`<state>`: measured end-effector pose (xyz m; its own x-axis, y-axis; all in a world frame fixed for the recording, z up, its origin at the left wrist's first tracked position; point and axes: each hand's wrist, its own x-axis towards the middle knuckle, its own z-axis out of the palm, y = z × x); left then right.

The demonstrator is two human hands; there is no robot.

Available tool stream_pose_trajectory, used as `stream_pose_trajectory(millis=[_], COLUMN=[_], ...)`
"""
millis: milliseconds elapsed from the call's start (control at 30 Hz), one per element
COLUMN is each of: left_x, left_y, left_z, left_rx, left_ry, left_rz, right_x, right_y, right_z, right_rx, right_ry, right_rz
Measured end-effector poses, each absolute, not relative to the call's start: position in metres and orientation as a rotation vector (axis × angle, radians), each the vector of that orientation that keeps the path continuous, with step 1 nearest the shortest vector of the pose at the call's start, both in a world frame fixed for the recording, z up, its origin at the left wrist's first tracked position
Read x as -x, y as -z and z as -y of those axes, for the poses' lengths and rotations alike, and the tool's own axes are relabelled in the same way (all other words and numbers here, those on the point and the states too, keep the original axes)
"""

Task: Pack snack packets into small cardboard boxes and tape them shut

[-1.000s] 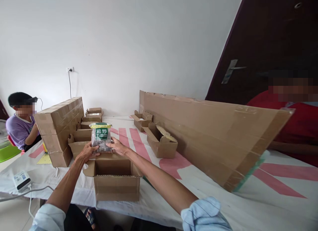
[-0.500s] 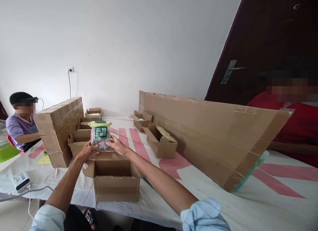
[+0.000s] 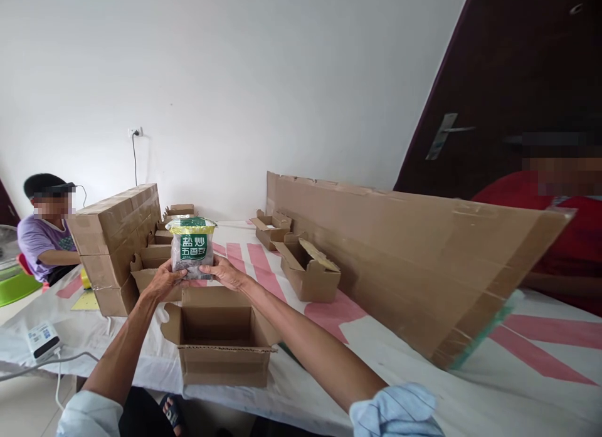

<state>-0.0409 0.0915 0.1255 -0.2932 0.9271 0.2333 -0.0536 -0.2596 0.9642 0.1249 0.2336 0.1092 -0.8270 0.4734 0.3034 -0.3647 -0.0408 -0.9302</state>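
Between both hands I hold up a plastic snack bag [image 3: 193,246] with a green label, a yellow band and white lettering. My left hand [image 3: 164,281] grips its lower left corner, and my right hand [image 3: 226,273] grips the lower right, thumbs on the front. The fingers behind the bag are hidden. Below and nearer to me stands an open cardboard box [image 3: 224,365], its flaps spread; the part of its inside that shows holds nothing. My right forearm passes over the box's right side. Another open box [image 3: 153,261] sits behind the bag on the left.
Stacked closed cartons [image 3: 113,242] form a wall at left. A long cardboard panel [image 3: 399,255] runs along the right, with open boxes [image 3: 308,280] beside it. A white device [image 3: 43,342] with cables lies at the left table edge. One person [image 3: 44,236] sits left, another [image 3: 517,199] right.
The snack bag has risen slightly and stands more upright, showing more of its green and yellow top. Both hands still hold it. The whole view has shifted a little.
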Motion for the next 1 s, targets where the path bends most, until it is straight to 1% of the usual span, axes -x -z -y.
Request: stream_pose_trajectory(millis=[100, 167, 267, 367, 433, 567, 633, 700, 833, 1000], left_x=[0.039, 0.039, 0.043, 0.053, 0.061, 0.070, 0.070, 0.068, 0.062, 0.059], left_y=[-0.145, -0.162, -0.184, -0.189, -0.178, -0.128, -0.099, -0.073, -0.035, -0.008], left_z=[-0.083, -0.074, -0.055, -0.029, -0.011, 0.017, 0.023, 0.025, 0.019, 0.007], left_rx=[-1.239, -1.314, -1.455, -1.477, -1.447, -1.334, -1.296, -1.289, -1.256, -1.210], left_ry=[-1.678, -1.711, -1.832, -1.911, -1.807, -1.359, -1.184, -1.092, -1.026, -0.940], left_rz=[-1.248, -1.295, -1.416, -1.700, -1.965, -2.400, -2.503, -2.515, -2.524, -2.623], right_x=[-0.127, -0.130, -0.136, -0.135, -0.129, -0.105, -0.090, -0.076, -0.050, -0.027], right_y=[-0.122, -0.135, -0.162, -0.188, -0.198, -0.195, -0.185, -0.174, -0.153, -0.129], right_z=[-0.231, -0.228, -0.223, -0.219, -0.214, -0.195, -0.184, -0.175, -0.169, -0.176], right_rx=[0.105, 0.108, 0.121, 0.146, 0.173, 0.320, 0.392, 0.422, 0.449, 0.498], right_ry=[-1.864, -1.751, -1.401, -1.117, -1.002, -0.696, -0.506, -0.388, -0.332, -0.321], right_rz=[1.665, 1.710, 1.881, 2.055, 2.180, 2.550, 2.744, 2.880, 3.005, 3.059])
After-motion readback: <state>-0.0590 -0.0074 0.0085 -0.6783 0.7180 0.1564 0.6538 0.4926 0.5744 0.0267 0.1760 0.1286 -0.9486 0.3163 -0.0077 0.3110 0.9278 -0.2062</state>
